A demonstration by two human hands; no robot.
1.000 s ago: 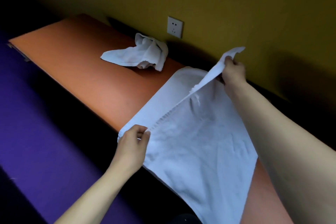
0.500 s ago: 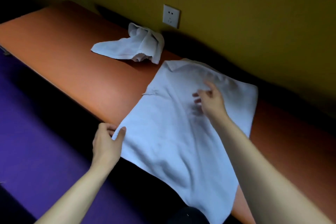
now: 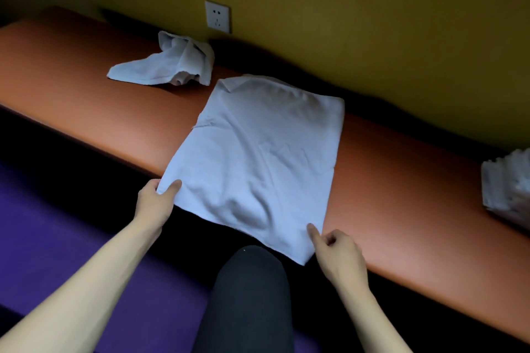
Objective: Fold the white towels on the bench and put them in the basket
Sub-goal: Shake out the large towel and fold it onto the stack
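Note:
A white towel (image 3: 258,157), folded once, lies flat across the orange bench (image 3: 415,180), and its near edge hangs over the bench's front. My left hand (image 3: 156,200) pinches the towel's near left corner. At the near right corner, my right hand (image 3: 335,249) has its thumb on the towel's edge and its fingers curled; whether it grips the cloth is unclear. A second white towel (image 3: 172,66) lies crumpled farther left on the bench, near the wall. At the right edge of the view is a white basket-like object (image 3: 507,186), partly cut off.
A yellow wall with a white socket (image 3: 217,16) runs behind the bench. The floor to the left is purple (image 3: 57,223). My dark-trousered knee (image 3: 249,295) is below the towel's hanging edge.
The raised half of the towel has come down into a flat fold. My right hand moved from the far edge to the near right corner. The left hand kept its corner.

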